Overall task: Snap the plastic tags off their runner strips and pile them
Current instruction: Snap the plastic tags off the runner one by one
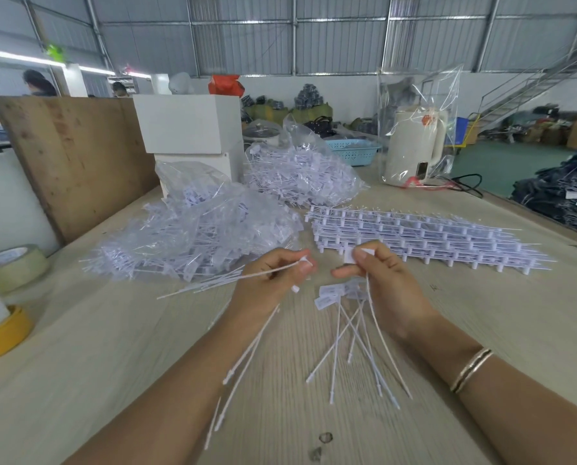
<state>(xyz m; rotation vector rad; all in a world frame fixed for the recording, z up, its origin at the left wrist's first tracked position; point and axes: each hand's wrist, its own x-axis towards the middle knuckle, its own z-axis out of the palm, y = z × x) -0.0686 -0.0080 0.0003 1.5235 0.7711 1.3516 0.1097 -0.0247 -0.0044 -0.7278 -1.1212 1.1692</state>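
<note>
Over a wooden table [482, 313], the left hand [267, 283] pinches one tag [305, 261]; the right hand [384, 280] pinches another, held close, probably just snapped apart. Loose tags [344, 330] collect below; uncut strips [414, 236] wait just beyond, within reach.

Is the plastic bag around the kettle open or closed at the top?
Open: the bag stands up above the kettle, its top edges apart and untied.

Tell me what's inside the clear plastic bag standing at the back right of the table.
A cream electric kettle stands inside the clear bag. Its base is partly hidden by glare and a red cord; nothing else shows.
</note>
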